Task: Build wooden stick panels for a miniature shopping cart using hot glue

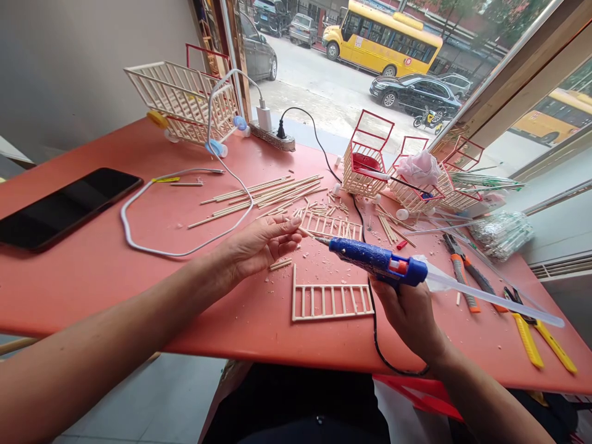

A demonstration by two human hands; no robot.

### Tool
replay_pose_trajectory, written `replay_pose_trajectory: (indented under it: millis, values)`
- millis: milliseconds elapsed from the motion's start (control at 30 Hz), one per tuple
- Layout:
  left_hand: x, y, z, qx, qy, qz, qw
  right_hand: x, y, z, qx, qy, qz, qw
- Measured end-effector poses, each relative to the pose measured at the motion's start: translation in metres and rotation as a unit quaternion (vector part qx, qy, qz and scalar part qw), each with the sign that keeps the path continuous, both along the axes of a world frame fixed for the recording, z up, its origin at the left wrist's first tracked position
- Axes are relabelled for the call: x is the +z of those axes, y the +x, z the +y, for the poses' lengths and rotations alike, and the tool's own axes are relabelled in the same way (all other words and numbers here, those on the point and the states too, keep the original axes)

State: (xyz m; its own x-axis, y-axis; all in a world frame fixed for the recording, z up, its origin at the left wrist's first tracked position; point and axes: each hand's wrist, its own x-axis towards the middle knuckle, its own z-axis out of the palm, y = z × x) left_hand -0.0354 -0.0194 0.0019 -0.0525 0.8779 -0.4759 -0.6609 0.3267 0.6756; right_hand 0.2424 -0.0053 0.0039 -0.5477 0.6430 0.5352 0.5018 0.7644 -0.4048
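Note:
Between its thumb and fingers my left hand (264, 242) pinches a short wooden stick (305, 232). My right hand (409, 311) is wrapped round the handle of a blue glue gun (365, 256), whose nozzle points left at the stick's end. A long clear glue stick (490, 294) juts from the gun's back. Below the two hands a ladder-like stick frame (332, 287) lies flat on the red table (222, 327). Another slatted frame (330, 227) lies just behind the gun's nozzle.
Loose sticks (272, 191), a white cable (185, 254), a phone (65, 206) and a power strip (277, 139) lie on the table. Small stick carts stand behind, a larger cart (185, 102) at left. Pliers (462, 271) and yellow-handled cutters (536, 333) lie right. The gun's black cord crosses the front edge.

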Motion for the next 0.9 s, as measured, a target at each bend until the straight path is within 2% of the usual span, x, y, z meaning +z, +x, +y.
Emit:
replay_pose_trajectory:
  millis: [233, 433, 700, 900]
  values:
    - [0.0025, 0.0008, -0.0006, 0.016, -0.011, -0.003, 1.0, 0.0022, -0.0025, -0.0003, 0.009, 0.013, 0.003, 1.0]
    - [0.0007, 0.0007, -0.0002, 0.003, -0.004, 0.001, 1.0, 0.0028, -0.0032, -0.0005, 0.01, 0.029, 0.001, 1.0]
    - [0.0017, 0.001, -0.0006, 0.013, 0.0, -0.004, 1.0, 0.0024, -0.002, -0.0005, 0.012, 0.009, 0.005, 1.0]
    - [0.0014, 0.0011, 0.0002, 0.011, 0.0, 0.002, 1.0, 0.0047, -0.0037, 0.0001, 0.017, 0.032, 0.007, 0.999]
